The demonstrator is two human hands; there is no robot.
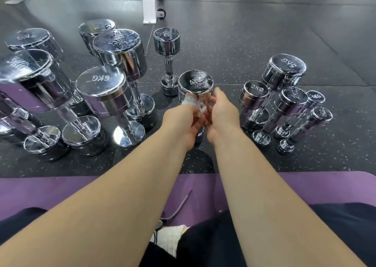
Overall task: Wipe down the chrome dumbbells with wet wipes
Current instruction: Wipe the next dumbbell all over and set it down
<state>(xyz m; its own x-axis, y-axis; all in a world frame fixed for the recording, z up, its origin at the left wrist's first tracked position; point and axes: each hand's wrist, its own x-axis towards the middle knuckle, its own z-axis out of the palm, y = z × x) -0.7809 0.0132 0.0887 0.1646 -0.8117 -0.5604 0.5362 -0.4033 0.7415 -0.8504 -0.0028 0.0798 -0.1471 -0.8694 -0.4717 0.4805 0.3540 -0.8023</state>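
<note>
On floor (234, 48) | dumbbell (195, 83) stamped 4KG | left hand (181, 124) holds wet wipe (192, 102)

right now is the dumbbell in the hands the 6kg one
No, the left hand, with a wet wipe, and the right hand grip the dumbbell marked 4KG; the 6KG dumbbell stands untouched to its left.
</note>
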